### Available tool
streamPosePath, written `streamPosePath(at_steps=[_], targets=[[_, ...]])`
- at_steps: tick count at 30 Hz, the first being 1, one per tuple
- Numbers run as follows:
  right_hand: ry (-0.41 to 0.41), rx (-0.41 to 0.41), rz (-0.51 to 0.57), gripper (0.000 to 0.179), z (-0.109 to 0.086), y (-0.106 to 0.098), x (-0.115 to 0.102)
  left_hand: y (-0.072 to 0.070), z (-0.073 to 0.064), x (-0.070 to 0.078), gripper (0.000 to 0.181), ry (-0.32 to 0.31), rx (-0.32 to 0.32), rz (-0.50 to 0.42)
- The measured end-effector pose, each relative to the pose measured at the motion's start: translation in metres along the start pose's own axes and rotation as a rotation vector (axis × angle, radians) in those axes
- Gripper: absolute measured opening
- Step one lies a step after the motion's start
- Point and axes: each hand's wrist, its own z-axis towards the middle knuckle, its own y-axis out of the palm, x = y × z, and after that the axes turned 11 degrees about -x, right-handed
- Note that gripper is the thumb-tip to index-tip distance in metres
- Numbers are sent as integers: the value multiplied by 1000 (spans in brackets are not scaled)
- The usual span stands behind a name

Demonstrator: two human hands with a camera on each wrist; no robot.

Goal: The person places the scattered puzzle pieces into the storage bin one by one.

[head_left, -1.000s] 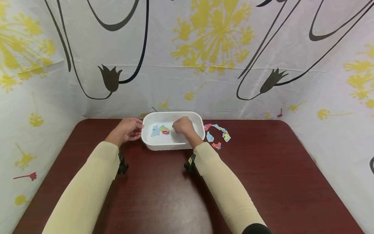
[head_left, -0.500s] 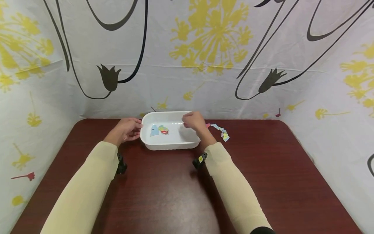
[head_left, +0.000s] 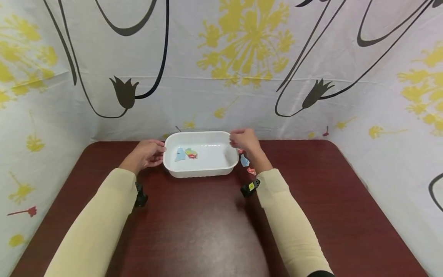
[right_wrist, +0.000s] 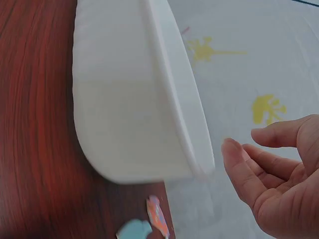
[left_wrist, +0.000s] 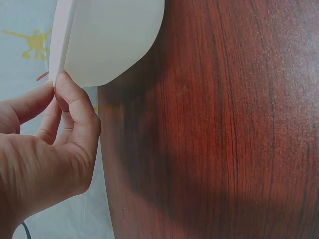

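A white plastic tray (head_left: 214, 158) stands near the table's back edge. My left hand (head_left: 149, 154) pinches its left rim between thumb and fingers, seen close in the left wrist view on the tray (left_wrist: 114, 40). Inside, toward the left, lie a light-blue flat piece (head_left: 180, 154) and a yellow, green and red printed piece (head_left: 191, 154). By the tray's right end is my right hand (head_left: 246, 141). The right wrist view has this hand (right_wrist: 279, 184) just off the rim, thumb and fingers loosely bent and apart, with nothing visible between them.
On the dark-red table (head_left: 207, 223), right of the tray, lie a light-blue piece (head_left: 244, 160) and a red piece (head_left: 251, 171). My right forearm hides other pieces there. A patterned cloth (head_left: 194, 96) hangs behind the table.
My right hand has moved from inside the tray, rightward past its middle, to the right rim. The left hand stays on the left rim. The pieces in the tray lie as before.
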Motion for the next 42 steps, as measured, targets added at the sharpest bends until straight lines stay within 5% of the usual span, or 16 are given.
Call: streamPosePath(at_steps=[18,26,34,42], targets=[[22,85,-30,38,-18,-63,38,-3,-3,-3,40,-11,0,14],[120,82,-13,37,-21,-72,72,0,-3,-3,39,-13,-4,10],[211,113,-87,43,-25,-75,82,-2,-3,-2,39,-6,1,14],[217,165,-164,28,-19,-73,94,0,-2,0,37,-1,3,13]])
